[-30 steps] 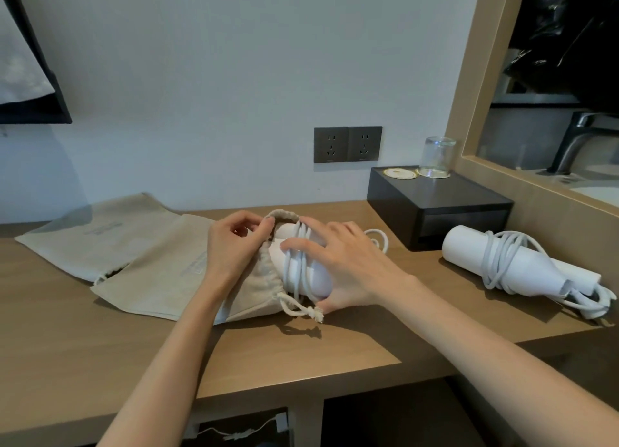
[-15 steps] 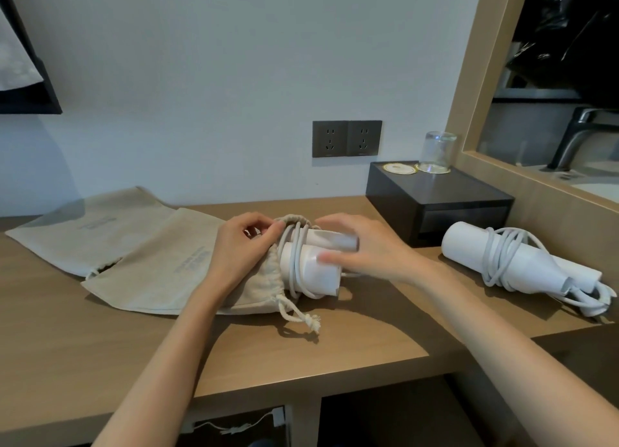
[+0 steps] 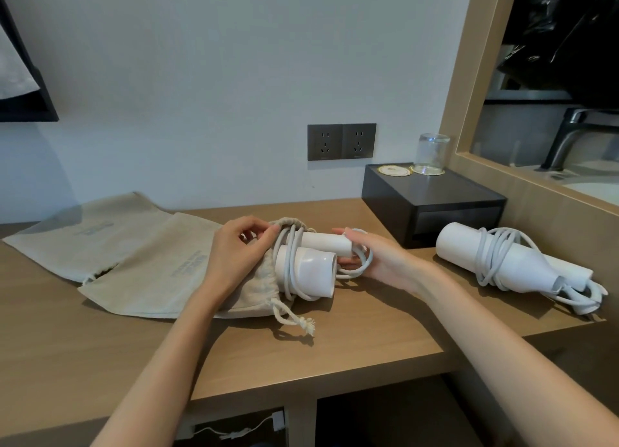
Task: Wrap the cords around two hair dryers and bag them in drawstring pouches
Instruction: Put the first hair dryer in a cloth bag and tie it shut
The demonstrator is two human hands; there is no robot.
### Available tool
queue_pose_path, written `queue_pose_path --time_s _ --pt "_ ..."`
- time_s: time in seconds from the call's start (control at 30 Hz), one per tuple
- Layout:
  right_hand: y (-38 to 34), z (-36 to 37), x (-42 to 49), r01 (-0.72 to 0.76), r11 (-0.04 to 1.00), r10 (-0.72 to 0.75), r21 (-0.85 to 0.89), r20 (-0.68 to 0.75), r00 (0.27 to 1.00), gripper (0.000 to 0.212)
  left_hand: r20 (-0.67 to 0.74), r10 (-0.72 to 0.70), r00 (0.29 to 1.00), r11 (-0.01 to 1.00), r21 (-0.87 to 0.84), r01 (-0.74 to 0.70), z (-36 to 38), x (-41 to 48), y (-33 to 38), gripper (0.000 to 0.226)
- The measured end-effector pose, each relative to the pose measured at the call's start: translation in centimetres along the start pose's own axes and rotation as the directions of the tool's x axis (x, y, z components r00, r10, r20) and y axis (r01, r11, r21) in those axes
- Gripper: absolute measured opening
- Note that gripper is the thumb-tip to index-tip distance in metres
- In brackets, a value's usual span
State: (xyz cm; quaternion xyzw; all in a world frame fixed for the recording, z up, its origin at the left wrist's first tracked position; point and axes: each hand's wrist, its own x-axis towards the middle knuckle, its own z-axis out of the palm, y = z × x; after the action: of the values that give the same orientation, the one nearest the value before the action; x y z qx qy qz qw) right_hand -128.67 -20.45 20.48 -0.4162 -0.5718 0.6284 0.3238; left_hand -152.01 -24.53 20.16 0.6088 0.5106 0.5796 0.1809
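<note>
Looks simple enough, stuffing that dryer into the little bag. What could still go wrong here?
The cord loop by the right hand hangs loose off the hair dryer; it may catch on the pouch rim or unwind. The left hand pinches only one side of the gathered mouth, so the dryer might shove the pouch along instead of sliding in. The second hair dryer lies near the table edge, and its cord end could drop off.

Desk [image 3: 351,353] before me | front pouch [image 3: 187,272] left, overlapping rear pouch [image 3: 83,239] | first dryer [image 3: 308,265] partly in front pouch's mouth | second dryer [image 3: 495,259] right | box [image 3: 432,205] behind, between dryers; glass [image 3: 431,153] on it
</note>
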Motion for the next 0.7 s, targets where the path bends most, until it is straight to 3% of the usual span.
queue_pose_path --time_s 0.13,0.3,0.53,0.7 --pt "-0.5 0.6 -0.8 0.065 0.982 -0.055 -0.175 0.059 0.997 0.059 0.001 0.083 0.997 0.993 0.081 -0.083 -0.1 0.2 -0.4 0.013" --pt "-0.6 1.3 -1.6 0.233 0.903 -0.236 -0.362 0.036 0.971 0.064 0.021 0.203 0.979 0.961 0.188 -0.204 -0.2 0.2 0.0 0.010" --pt "-0.7 3.7 -1.4 0.374 0.831 -0.390 -0.412 0.050 0.920 0.067 -0.028 0.200 0.979 0.974 0.115 -0.196 -0.2 0.0 0.7 0.010" --pt "-0.3 5.7 -0.6 0.358 0.841 -0.397 -0.406 -0.015 0.918 0.067 -0.057 0.215 0.975 0.976 0.061 -0.212 -0.4 0.0 1.2 0.008"
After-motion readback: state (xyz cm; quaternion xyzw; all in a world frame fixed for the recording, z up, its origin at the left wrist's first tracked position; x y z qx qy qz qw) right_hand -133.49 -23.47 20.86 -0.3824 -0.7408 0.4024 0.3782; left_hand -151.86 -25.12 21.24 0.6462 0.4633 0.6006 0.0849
